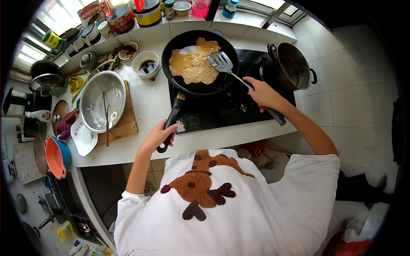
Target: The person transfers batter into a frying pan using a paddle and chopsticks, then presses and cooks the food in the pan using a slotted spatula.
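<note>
My left hand (159,135) is wrapped round the black handle of a frying pan (232,51) on the cooktop. In the pan lies a flat, yellowish, uneven piece of food (194,64), perhaps egg or batter, with a wet sheen on top. My right hand (264,94) grips the handle of a slotted metal spatula (221,62). The spatula's blade rests over the right side of the food; whether its edge is under the food I cannot tell.
A deep pot (294,64) stands on the right of the black cooktop (205,119). To the left are a bowl of dark liquid (145,64) and a large metal bowl (87,102) with chopsticks, partly on a wooden board (130,115). Jars and bottles line the ledge (188,26) behind.
</note>
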{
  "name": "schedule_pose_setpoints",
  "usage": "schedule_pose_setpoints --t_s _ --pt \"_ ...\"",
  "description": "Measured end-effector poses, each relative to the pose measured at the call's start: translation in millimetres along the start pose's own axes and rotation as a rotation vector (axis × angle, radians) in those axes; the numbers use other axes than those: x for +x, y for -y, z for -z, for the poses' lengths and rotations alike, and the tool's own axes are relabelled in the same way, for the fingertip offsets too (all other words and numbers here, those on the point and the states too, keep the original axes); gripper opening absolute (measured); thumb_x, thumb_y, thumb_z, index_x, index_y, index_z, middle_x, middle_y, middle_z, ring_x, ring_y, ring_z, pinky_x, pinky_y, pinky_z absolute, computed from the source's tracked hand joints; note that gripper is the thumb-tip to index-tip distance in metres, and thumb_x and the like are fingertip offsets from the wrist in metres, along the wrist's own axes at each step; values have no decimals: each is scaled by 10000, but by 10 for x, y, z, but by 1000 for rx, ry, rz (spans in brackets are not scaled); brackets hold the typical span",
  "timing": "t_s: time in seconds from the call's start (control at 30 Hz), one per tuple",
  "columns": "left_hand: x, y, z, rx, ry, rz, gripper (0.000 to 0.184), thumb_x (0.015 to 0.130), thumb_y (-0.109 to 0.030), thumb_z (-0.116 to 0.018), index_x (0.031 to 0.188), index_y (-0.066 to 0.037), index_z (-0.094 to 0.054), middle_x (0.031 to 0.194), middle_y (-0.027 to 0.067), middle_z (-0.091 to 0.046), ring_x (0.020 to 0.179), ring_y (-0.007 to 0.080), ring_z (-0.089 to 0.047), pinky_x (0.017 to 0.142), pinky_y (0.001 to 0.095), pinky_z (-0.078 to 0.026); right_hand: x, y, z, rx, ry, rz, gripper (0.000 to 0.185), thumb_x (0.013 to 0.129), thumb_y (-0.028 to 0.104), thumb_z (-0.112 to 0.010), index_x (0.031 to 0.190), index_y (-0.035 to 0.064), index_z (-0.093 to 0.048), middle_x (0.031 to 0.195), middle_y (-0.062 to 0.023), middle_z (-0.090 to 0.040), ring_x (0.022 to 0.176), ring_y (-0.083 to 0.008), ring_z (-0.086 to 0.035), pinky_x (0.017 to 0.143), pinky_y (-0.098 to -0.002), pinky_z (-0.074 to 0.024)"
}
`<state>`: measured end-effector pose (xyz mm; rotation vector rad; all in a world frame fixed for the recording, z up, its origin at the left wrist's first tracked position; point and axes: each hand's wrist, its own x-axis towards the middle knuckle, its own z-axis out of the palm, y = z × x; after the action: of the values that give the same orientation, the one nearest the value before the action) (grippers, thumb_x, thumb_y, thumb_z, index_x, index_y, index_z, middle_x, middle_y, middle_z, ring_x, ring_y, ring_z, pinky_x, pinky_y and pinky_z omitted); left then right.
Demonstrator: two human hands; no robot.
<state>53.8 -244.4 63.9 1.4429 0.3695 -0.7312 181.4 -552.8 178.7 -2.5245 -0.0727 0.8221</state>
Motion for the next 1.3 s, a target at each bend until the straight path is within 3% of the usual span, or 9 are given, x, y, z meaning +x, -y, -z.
schedule_pose_setpoints --t_s 0.17,0.3,0.63,0.83,0.97,1.03,1.1,1.17,1.3 --pt "54 99 -448 -104 30 -51 256 868 -229 -546 946 -30 -405 662 34 -499 533 111 -517 477 273 -480 221 69 -217 68 -105 84 448 849 94 -367 1292 65 -426 594 -91 -545 363 -134 -472 364 -282 -451" --pt "150 158 -589 -147 94 -62 255 885 -248 -534 917 -52 -374 652 47 -510 542 129 -542 482 288 -495 331 136 -441 26 -94 27 481 791 75 -400 1259 -30 -429 706 -186 -612 435 -215 -570 498 -325 -501" --pt "204 158 -579 -131 159 -63 266 895 -256 -519 913 -55 -344 657 54 -507 545 139 -557 505 294 -517 -37 346 -572 4 11 -98 470 806 96 -403 1270 35 -456 616 -86 -544 382 -134 -494 376 -293 -443" --pt "188 159 -505 -100 204 -60 289 899 -286 -514 961 -51 -358 712 63 -532 620 148 -572 549 301 -518 -252 692 -221 8 24 -129 418 810 95 -447 1209 -24 -484 641 -119 -565 411 -157 -529 390 -310 -462" --pt "-38 -45 -212 415 235 -69 370 902 -356 -486 937 12 -480 815 111 -599 700 176 -617 634 303 -504 26 603 -325 28 -46 -64 484 778 62 -413 1254 -18 -445 694 -160 -599 425 -184 -558 438 -314 -486" --pt "-305 -79 -82 826 13 -449 297 871 -266 -547 958 18 -534 816 117 -604 706 212 -614 652 306 -496 150 533 -453 60 -23 -82 510 754 43 -398 1252 -66 -417 738 -191 -612 435 -204 -570 466 -312 -494" --pt "-634 -240 -29 622 -44 -679 257 831 -152 -587 1029 8 -550 841 126 -611 701 243 -607 641 310 -492 230 436 -620 51 -53 -41 509 746 28 -395 1241 -89 -413 735 -197 -607 437 -216 -570 468 -321 -492" --pt "-1060 -579 61 477 190 -865 208 813 -69 -589 1010 -3 -578 880 109 -621 716 236 -609 655 307 -500 197 415 -672 46 -45 -31 493 739 20 -397 1216 -104 -427 733 -202 -604 442 -225 -573 474 -326 -491" --pt "-1548 -760 127 78 944 -1699 125 813 -36 -519 855 -20 -636 827 96 -614 822 207 -577 739 306 -498 -20 494 -460 -38 53 -90 460 747 34 -402 1186 -93 -458 723 -192 -604 443 -224 -575 481 -324 -493"
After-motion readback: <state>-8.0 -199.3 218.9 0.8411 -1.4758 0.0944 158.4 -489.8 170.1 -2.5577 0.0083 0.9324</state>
